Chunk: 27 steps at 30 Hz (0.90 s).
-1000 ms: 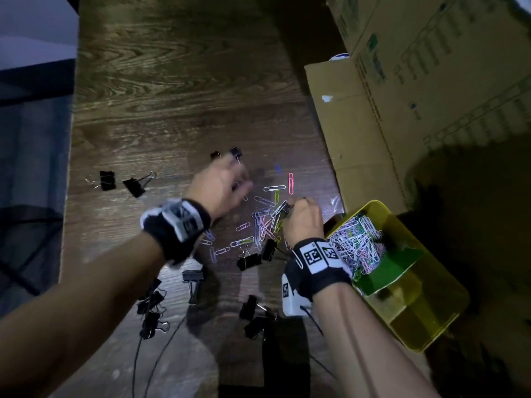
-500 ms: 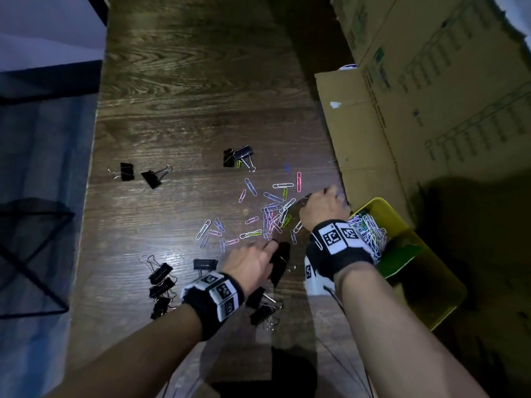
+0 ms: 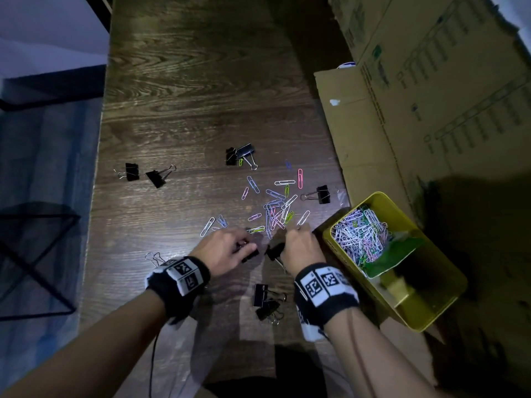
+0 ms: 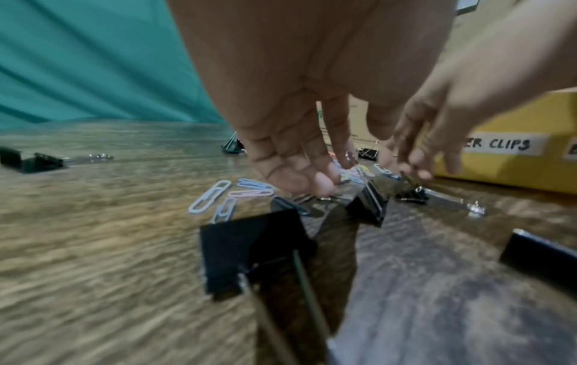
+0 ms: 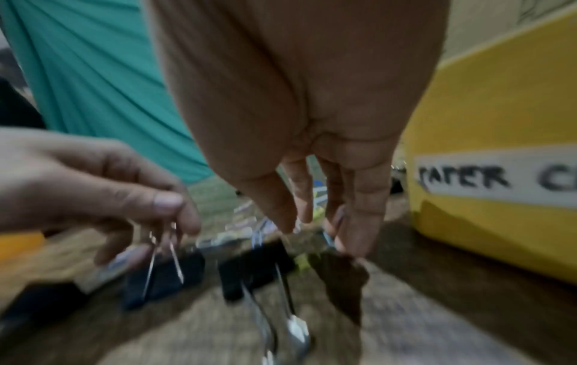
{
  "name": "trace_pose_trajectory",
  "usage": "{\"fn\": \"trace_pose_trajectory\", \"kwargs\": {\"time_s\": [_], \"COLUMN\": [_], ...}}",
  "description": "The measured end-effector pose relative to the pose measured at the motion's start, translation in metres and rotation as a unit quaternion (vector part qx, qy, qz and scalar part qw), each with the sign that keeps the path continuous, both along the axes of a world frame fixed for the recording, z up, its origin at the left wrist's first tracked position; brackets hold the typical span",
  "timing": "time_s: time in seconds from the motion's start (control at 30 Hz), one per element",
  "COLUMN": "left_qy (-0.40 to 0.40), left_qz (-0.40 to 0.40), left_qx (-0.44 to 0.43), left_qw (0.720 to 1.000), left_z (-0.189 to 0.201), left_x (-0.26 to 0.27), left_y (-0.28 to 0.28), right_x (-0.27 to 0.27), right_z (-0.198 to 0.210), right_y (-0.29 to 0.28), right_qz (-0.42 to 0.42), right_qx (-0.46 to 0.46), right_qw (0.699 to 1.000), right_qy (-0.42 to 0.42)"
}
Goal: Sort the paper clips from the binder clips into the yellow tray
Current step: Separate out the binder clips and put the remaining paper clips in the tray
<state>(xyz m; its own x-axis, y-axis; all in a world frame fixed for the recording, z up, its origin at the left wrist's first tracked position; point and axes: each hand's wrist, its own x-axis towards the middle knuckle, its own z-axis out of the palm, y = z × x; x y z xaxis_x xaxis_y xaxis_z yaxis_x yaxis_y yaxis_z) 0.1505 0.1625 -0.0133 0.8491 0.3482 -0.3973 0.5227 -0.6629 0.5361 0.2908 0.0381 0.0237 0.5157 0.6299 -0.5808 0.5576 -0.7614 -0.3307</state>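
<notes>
Head view, tray: the yellow tray (image 3: pixel 428 317) sits at the tabletop's (image 3: pixel 184 116) right edge, its far compartment already heaped with paper clips (image 3: pixel 360 235).
Head view, loose pile: more paper clips (image 3: pixel 275 209) lie scattered just left of the tray; black binder clips (image 3: pixel 156 177) lie further left of it and nearer the person.
Head view, hands: the left hand (image 3: pixel 227 251) and right hand (image 3: pixel 301 251) are low, side by side, just left of the tray.
Left wrist view, left hand: fingers (image 4: pixel 315 182) pinch the wire handles of a binder clip (image 4: pixel 370 205), which hangs close over the tabletop.
Left wrist view, label: the tray's side reads "…ER CLIPS".
Right wrist view, right hand: fingers (image 5: pixel 274 202) point down, loose, tips at the paper clips by another binder clip (image 5: pixel 249 266); whether they grip one I cannot tell, since blur hides it.
Advice, left: carry the binder clip away from the tray so it stops tangling the pile.
Advice, right: probably best to rake several paper clips together, pinch them flat, then drop them into the far compartment.
</notes>
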Motion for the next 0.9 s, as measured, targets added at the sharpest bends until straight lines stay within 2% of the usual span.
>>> {"fn": "trace_pose_trajectory", "kwargs": {"time_s": [0.2,0.37,0.47,0.57,0.63,0.8,0.9], "left_qy": [0.022,0.053,0.082,0.054,0.019,0.008,0.019], "left_qz": [-0.072,-0.075,-0.097,-0.108,-0.092,0.012,0.008], "left_qx": [0.046,0.087,0.1,0.107,0.126,0.073,0.059], "left_qw": [0.996,0.992,0.987,0.987,0.988,0.997,0.998], "left_z": [0.005,0.007,0.006,0.002,-0.002,-0.004,-0.011], "left_x": [-0.003,0.027,0.025,0.008,0.005,0.033,0.043], "left_y": [-0.019,-0.044,-0.05,-0.052,-0.052,-0.051,-0.051], "right_x": [-0.008,0.0,0.005,0.008,0.007,0.008,0.009], "right_z": [-0.023,-0.025,-0.023,-0.024,-0.026,-0.028,-0.026], "right_y": [-0.021,-0.025,-0.022,-0.016,-0.013,-0.014,-0.014], "right_qz": [-0.046,-0.096,-0.121,-0.123,-0.111,-0.07,-0.041], "right_qx": [0.057,0.062,0.066,0.071,0.086,0.092,0.07], "right_qw": [0.997,0.993,0.99,0.989,0.989,0.993,0.997], "right_qy": [-0.022,-0.029,-0.031,-0.032,-0.034,-0.021,-0.011]}}
